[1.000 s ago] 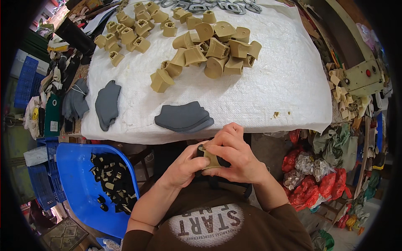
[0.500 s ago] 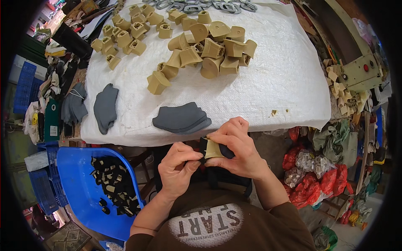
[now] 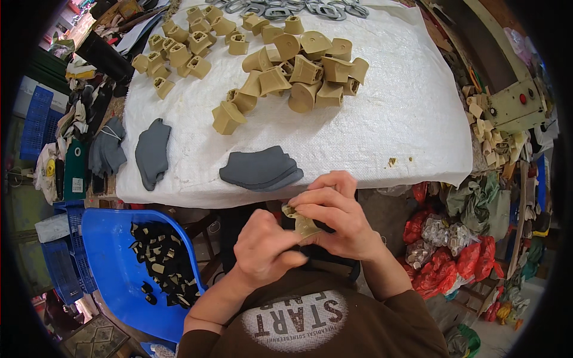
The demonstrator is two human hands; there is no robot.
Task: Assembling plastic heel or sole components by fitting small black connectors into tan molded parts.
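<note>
Tan block [image 3: 306,228] sits gripped in the curled right hand [image 3: 339,222]

shirt print [image 3: 294,321]: large dark capitals and one smaller line — upside down — stood on the brown shirt's [image 3: 388,325] pale patch
white label [image 3: 77,184]: marks on the green item [image 3: 74,158] were too small to read

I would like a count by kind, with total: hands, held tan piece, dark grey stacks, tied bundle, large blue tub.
Hands (left hand, right hand): 2
Held tan piece: 1
Dark grey stacks on white cover: 2
Tied dark grey bundle beside the cover: 1
Large blue tub: 1
Total: 7
</note>
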